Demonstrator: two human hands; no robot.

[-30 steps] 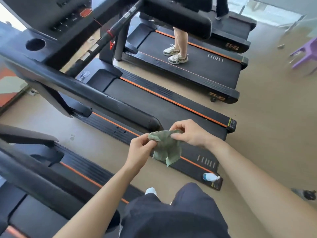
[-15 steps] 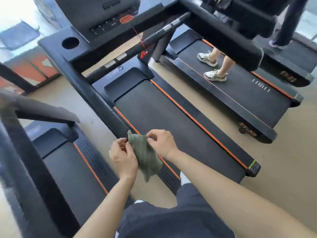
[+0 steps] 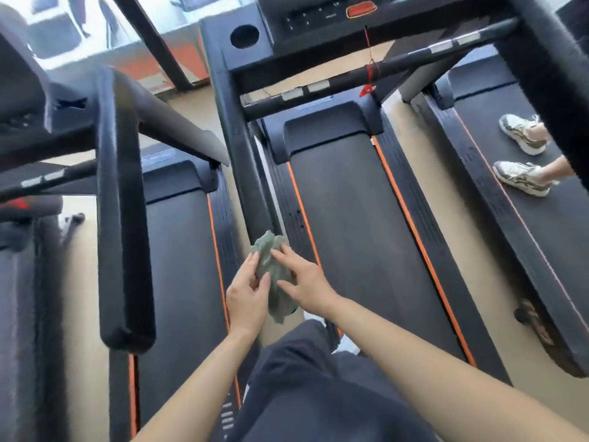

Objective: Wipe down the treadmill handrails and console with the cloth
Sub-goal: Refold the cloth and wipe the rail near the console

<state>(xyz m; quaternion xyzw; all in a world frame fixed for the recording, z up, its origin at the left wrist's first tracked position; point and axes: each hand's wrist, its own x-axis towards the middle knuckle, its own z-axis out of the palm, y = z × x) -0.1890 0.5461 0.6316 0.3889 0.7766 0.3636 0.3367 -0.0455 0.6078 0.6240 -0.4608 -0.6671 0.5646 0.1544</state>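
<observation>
A crumpled green cloth hangs between my hands at the near end of a black treadmill handrail. My left hand grips the cloth's left side. My right hand lies on its right side, fingers stretched over it. The cloth's top touches or nearly touches the handrail's tip. That handrail runs up to the console, which has a round cup hole and a red button. The treadmill's far handrail crosses the upper right.
Another treadmill's thick handrail stands close on my left. On the right treadmill belt a person's legs in white sneakers stand. A red safety cord and clip hang from the console. Tan floor lies between the machines.
My view has swung left, so the middle treadmill now lies straight ahead. Both hands carried the cloth forward to the handrail's near end, and my right hand's fingers have spread over it.
</observation>
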